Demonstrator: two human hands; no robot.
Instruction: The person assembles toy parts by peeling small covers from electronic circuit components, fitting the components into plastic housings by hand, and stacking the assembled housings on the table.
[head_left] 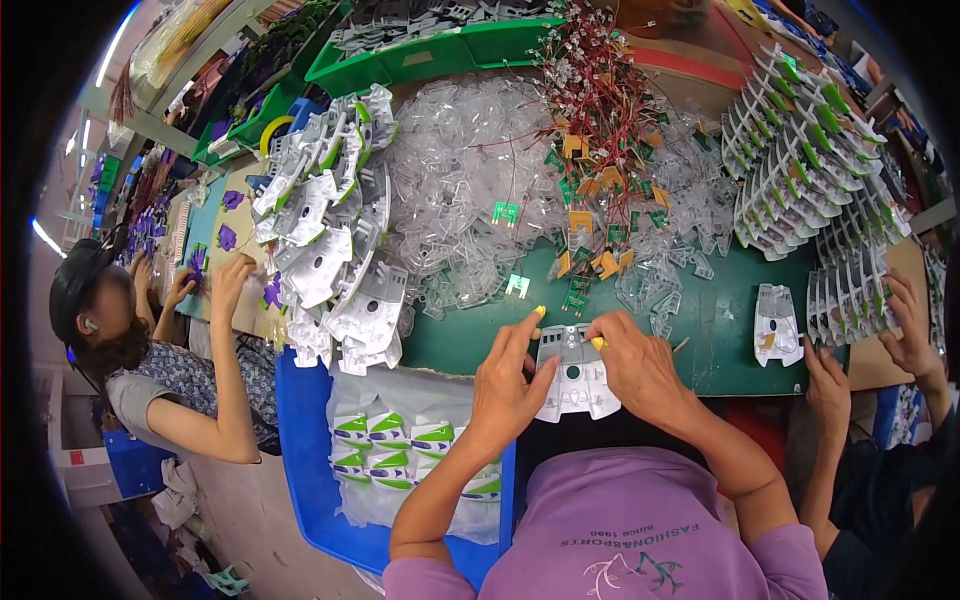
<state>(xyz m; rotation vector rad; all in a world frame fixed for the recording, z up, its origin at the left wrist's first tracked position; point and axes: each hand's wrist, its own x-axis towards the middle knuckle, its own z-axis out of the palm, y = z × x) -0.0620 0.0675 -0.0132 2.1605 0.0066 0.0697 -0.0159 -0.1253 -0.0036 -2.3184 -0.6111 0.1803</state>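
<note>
A white plastic housing part (574, 398) with a round hole and slots is held at the table's front edge, between my two hands. My left hand (512, 385) is closed on its left side, thumb on its face and a yellow finger cover on one fingertip. My right hand (642, 368) grips the upper right side with bent fingers, another yellow cover showing there. Whatever small piece may lie under the right fingertips is hidden. Just beyond the part are small green circuit boards (517, 287) and a tangle of red wires (600, 95) with boards and orange pieces attached.
Transparent plastic pieces (450, 150) heap the green table (470, 338). White-and-green housings stack at left (325, 215) and right (800, 150). A blue bin (305, 450) holds bagged green-and-white parts. A person (190, 390) works at left; another person's hands (828, 390) are at right beside a single housing (776, 325).
</note>
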